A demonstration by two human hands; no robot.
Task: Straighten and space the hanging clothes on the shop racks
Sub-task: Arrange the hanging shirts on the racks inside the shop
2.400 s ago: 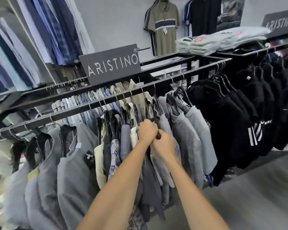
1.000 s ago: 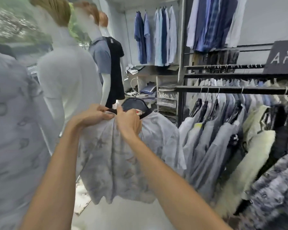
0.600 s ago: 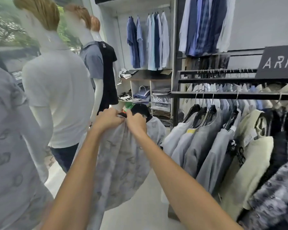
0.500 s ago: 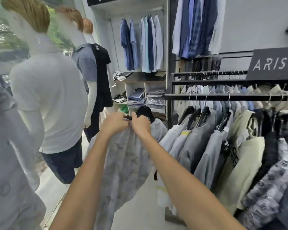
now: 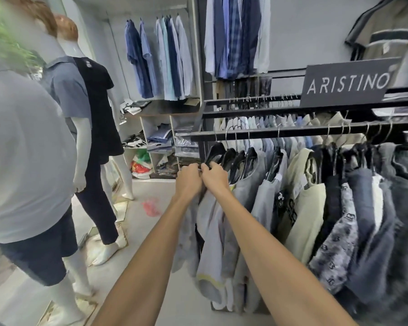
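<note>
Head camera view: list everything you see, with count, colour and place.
black metal rack rails: several, black, right half
dark grey ARISTINO sign: one, white lettering, above the rails
hanging clothes: many, grey, cream and dark, front rail
pale grey patterned shirt: one, rail's left end
white mannequins: three, dressed, left side
wall-hung shirts: several, blue and white, back wall
white shelf unit: one, folded clothes inside, centre back
olive striped polo shirt: one, top right wall
left hand: one, grips the patterned shirt's top
right hand: one, grips it beside the left hand
</note>
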